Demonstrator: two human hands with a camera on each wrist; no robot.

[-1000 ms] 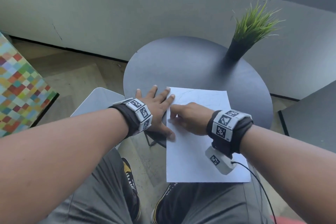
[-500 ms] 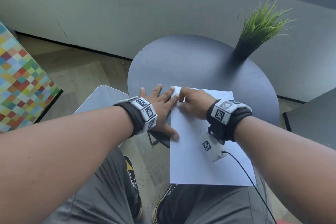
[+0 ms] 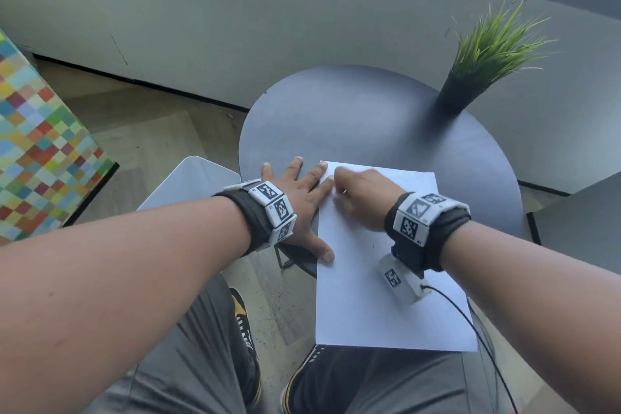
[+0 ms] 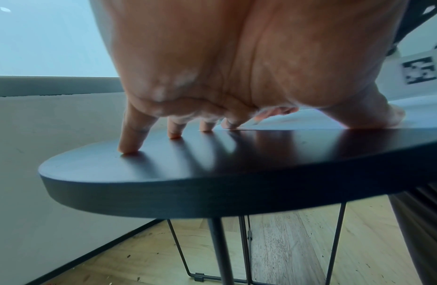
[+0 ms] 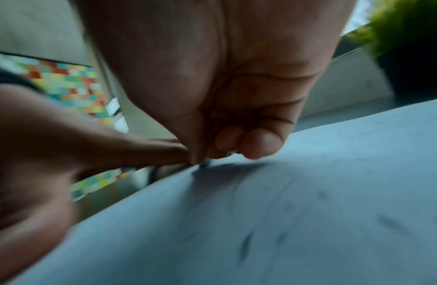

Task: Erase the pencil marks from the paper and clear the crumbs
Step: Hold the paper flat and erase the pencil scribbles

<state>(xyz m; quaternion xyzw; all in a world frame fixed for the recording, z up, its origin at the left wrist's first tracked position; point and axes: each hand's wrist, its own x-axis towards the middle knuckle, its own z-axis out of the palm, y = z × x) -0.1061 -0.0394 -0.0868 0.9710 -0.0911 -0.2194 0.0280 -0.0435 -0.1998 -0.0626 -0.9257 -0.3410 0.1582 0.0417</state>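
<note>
Paper (image 3: 386, 296): white sheet on the near part of the round tabletop (image 3: 369, 118); its long axis runs from the near edge toward the far edge, tilted slightly. The near short edge overhangs the tabletop's near edge, above the person's lap. The far left corner lies beside the left hand's fingertips.
Pencil marks: faint strokes and short dark specks on the sheet in the right wrist view (image 5: 244, 244); blurred, so marks and crumbs cannot be told apart.
Left hand (image 3: 299, 208): released, fingers spread and straight, fingertips pressed on the tabletop at the paper's left long edge; the thumb rests on that edge nearer the person. In the left wrist view the fingers (image 4: 132, 135) stand on the dark top close to its left rim.
Right hand (image 3: 359, 202): clenched, fingertips bunched on the paper near its far left corner, just beside the left hand's index finger. A small item (image 5: 204, 164) shows at the fingertips in the right wrist view; too blurred to name.
Plant (image 3: 477, 70): grass in a dark pot at the tabletop's far right edge, well apart from the paper.
Open room: bare tabletop beyond the paper's far edge and to its right; narrow margin at the left rim.
</note>
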